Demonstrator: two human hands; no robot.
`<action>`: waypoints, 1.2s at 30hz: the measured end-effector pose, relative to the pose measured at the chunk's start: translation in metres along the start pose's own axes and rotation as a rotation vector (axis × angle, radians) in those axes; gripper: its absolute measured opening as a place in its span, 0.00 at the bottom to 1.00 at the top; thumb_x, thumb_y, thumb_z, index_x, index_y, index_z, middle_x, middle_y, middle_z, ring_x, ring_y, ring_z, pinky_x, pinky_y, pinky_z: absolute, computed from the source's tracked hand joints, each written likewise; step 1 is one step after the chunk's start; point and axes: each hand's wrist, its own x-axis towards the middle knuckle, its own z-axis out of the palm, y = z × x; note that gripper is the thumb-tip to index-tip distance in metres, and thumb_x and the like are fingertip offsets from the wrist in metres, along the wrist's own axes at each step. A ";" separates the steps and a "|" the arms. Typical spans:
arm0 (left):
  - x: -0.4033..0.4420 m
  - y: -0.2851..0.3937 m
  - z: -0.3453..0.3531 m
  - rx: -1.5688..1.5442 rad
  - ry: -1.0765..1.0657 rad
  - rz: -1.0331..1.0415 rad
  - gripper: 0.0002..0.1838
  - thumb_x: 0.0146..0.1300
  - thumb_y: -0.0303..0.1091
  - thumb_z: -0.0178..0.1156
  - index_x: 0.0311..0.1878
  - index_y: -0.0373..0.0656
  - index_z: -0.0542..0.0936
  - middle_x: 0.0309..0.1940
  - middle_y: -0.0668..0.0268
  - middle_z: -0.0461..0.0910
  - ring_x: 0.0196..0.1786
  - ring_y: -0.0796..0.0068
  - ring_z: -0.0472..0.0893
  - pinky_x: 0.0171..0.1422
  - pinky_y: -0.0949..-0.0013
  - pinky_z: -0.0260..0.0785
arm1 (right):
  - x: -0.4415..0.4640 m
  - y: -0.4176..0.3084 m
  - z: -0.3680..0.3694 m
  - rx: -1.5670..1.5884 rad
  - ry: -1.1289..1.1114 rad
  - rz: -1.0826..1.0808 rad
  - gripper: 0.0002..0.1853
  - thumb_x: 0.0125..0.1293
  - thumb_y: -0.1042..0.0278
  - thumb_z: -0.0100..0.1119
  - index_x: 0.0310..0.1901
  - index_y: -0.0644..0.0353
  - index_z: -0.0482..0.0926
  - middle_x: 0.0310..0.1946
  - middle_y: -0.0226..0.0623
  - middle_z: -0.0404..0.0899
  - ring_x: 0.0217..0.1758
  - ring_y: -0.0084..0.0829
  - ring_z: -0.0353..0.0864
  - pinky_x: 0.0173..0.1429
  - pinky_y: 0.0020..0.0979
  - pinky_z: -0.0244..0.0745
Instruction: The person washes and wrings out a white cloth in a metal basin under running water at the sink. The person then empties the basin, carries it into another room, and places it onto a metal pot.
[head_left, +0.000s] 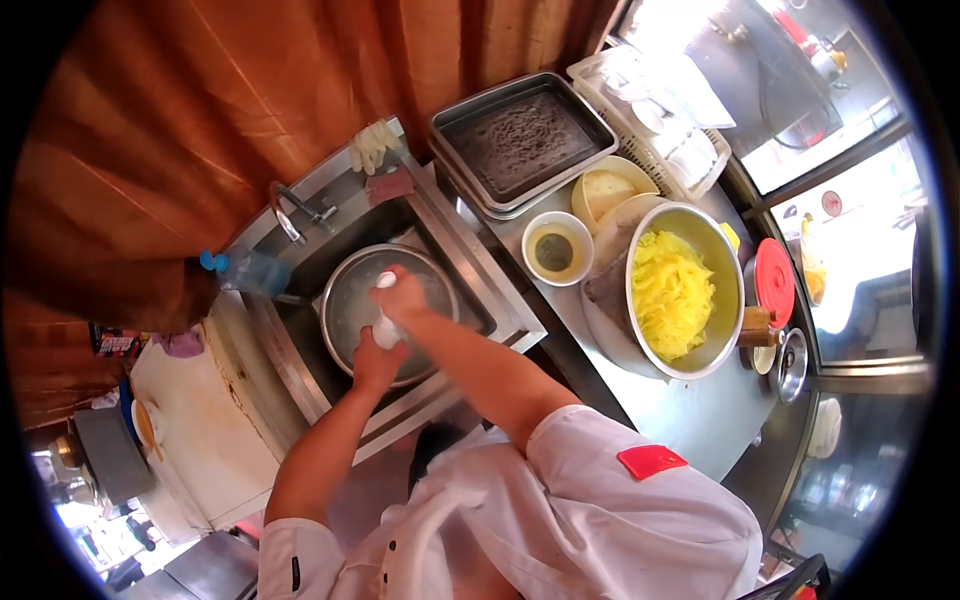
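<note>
Both hands are over a round metal basin [330,310] that sits inside the steel sink [405,215]. My right hand [402,300] is closed around a white, elongated thing [386,330], whose pale rounded end pokes out above the fingers. Lower down, my left hand [378,358] grips the same white thing near its other end. Whether it is a twisted cloth or something firm, I cannot tell. Cloudy greyish liquid appears to fill the basin beneath the hands.
A faucet [287,215] and a clear bottle with a blue cap [250,272] stand at the sink's left rim. To the right are a large pot of yellow shreds [672,295], a bowl of dark liquid [553,250], a dark tray [525,140] and a white basket [650,115].
</note>
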 end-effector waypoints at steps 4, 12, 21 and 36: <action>-0.010 0.010 0.001 0.031 0.011 0.013 0.29 0.56 0.45 0.71 0.55 0.38 0.73 0.48 0.44 0.85 0.54 0.42 0.84 0.57 0.51 0.76 | 0.006 0.012 -0.002 0.068 0.015 0.169 0.31 0.52 0.61 0.76 0.58 0.62 0.80 0.47 0.49 0.87 0.50 0.39 0.88 0.56 0.38 0.80; -0.026 0.016 0.003 0.011 0.044 0.051 0.27 0.58 0.42 0.70 0.55 0.37 0.74 0.45 0.47 0.85 0.49 0.48 0.86 0.53 0.53 0.76 | 0.001 -0.003 -0.024 0.104 -0.141 0.182 0.42 0.50 0.53 0.80 0.65 0.67 0.77 0.49 0.48 0.87 0.51 0.37 0.87 0.57 0.36 0.80; -0.035 0.035 0.005 0.206 0.123 0.080 0.29 0.59 0.47 0.68 0.54 0.36 0.72 0.44 0.39 0.85 0.51 0.37 0.84 0.54 0.45 0.77 | -0.003 -0.023 -0.027 -0.008 0.031 0.213 0.29 0.54 0.54 0.74 0.53 0.66 0.83 0.50 0.58 0.86 0.56 0.50 0.87 0.59 0.40 0.81; -0.043 0.051 0.013 0.351 0.066 0.071 0.31 0.60 0.49 0.66 0.57 0.37 0.69 0.43 0.40 0.85 0.50 0.38 0.84 0.56 0.45 0.77 | 0.015 -0.012 -0.045 -0.008 0.039 0.426 0.29 0.65 0.46 0.61 0.53 0.67 0.85 0.57 0.59 0.82 0.65 0.53 0.80 0.68 0.43 0.75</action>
